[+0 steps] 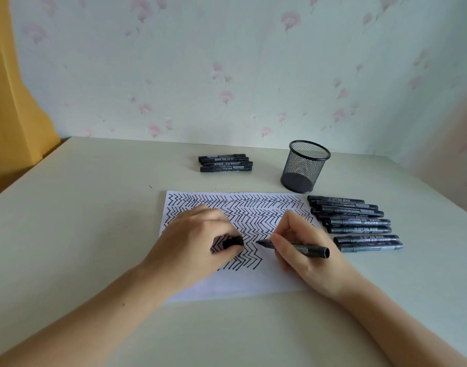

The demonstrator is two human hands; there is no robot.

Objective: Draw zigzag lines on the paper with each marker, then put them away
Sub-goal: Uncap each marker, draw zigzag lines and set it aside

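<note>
R hand (304,250) grips uncapped black marker (296,247), tip on paper (243,284) at end of lowest zigzag row. L hand (192,242) rests on paper, fingers curled round the cap (233,242). Paper lies mid-bench (95,207). Marker pile (356,223) just R of paper, four more markers (225,163) behind, mesh cup (305,166) between the groups.

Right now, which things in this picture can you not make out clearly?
All in the head view:
- Zigzags under the left hand and right hand: hidden by them.
- Cap: mostly covered by the left fingers.
- Labels on the markers beside the paper: too small to read.
- Inside of the mesh pen holder: its depth is unclear.
</note>
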